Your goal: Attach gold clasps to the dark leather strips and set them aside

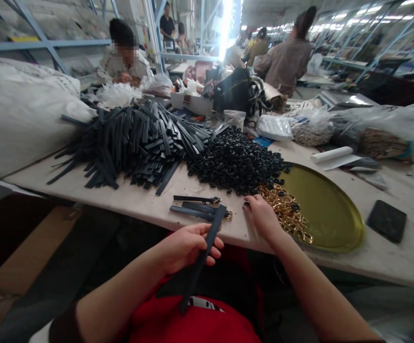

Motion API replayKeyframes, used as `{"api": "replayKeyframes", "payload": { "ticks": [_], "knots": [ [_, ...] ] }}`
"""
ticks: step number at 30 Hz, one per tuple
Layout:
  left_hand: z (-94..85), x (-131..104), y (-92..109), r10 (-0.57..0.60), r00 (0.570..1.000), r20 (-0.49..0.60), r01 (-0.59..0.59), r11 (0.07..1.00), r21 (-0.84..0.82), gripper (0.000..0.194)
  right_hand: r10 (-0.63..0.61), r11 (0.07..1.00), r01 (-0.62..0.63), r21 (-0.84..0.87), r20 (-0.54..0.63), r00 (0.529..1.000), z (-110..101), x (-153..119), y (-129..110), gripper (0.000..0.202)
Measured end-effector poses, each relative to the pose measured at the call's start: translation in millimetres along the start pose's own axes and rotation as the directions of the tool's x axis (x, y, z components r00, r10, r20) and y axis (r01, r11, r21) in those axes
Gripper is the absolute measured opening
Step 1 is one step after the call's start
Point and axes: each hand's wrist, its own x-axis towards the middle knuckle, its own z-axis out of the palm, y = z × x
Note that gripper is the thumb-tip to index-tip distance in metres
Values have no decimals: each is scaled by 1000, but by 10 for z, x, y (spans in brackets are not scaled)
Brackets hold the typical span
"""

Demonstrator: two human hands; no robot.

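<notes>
Dark strap (201,259) aslant (far end rightward)

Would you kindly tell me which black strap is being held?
The strap slanting across the left hand; the others lie on the table, in a pile or small group.

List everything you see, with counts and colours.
Table: one, pale, centre
Strap heap: one, black, left
Loose straps: about three, dark, front edge
Loop heap: one, black, centre
Tray: one, gold, right
Buckles: many, gold, tray's left side
Flat slab: one, black, far right
Sack: one, white, far left
Bag: one, black, back centre
Wrapped packs: several, pale, back right
Co-workers: several, beyond table
Frames: several, blue, background
Left hand: one, bare, holding dark strap
Right hand: one, bare, at a black loop
</notes>
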Motion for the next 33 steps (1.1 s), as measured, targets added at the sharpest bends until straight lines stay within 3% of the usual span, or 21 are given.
{"api": "replayKeyframes", "payload": {
  "ticks": [2,3,5,6,8,10,13,15,18,21,23,27,30,33],
  "knots": [
    [31,-11,-48,-10,1000,24,10,1000,-24,42,45,949,-50,311,22,999,-38,-99,-60,21],
    [35,-18,-63,-10,999,35,11,1000,-29,42,75,855,-104,509,77,994,-60,-160,-100,21],
    [30,-24,-84,-5,998,57,6,1000,-26,42,103,522,-260,813,243,965,-103,-287,-199,24],
    [23,-21,-92,-2,998,64,3,1000,-18,43,101,331,-334,883,319,943,-118,-345,-255,25],
    [5,-2,-102,10,998,59,-11,1000,16,40,91,21,-411,912,407,909,-128,-431,-368,27],
    [-10,29,-104,61,998,27,-63,994,95,29,97,-186,-423,887,445,891,-114,-471,-466,27],
    [-14,93,-97,160,987,-18,-148,947,284,22,127,-399,-404,823,487,864,-74,-458,-575,25],
    [-8,153,-96,201,978,-48,-169,911,375,23,169,-471,-384,794,509,844,-54,-426,-636,22],
    [-11,266,-105,278,956,-92,-201,852,483,19,211,-497,-370,785,523,826,-37,-381,-715,24],
    [-41,354,-106,377,917,-129,-216,741,635,20,236,-453,-370,811,509,828,-15,-360,-758,24],
    [-64,379,-95,435,889,-142,-199,648,735,23,273,-372,-360,856,471,839,12,-359,-758,22],
    [-83,400,-56,493,862,-121,-146,469,871,31,296,-125,-365,923,385,874,77,-372,-733,26],
    [-82,437,-17,480,873,-88,-130,402,906,31,309,27,-321,947,298,903,104,-384,-745,22],
    [-77,477,34,475,877,-77,-120,372,920,32,368,91,-268,959,218,904,98,-391,-782,19]
  ]
}}
